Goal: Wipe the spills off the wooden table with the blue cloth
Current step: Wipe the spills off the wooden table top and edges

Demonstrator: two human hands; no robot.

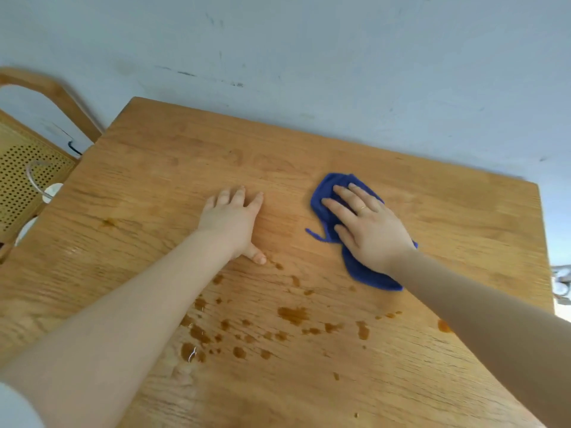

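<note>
Right hand point(369, 228): flat, fingers straight, pressing the blue cloth point(332, 208) onto the counter point(154, 168).
Left hand point(233, 219): open grip, palm down on the wood.
Spills point(292, 315): brown drops near the front.

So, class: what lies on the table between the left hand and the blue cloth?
In the head view, only bare wooden table lies between the left hand and the blue cloth; the brown spills sit nearer the camera.

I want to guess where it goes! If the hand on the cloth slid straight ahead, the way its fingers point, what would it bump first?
Probably nothing: the right hand on the cloth points up-left across bare table, toward the wall.
</note>
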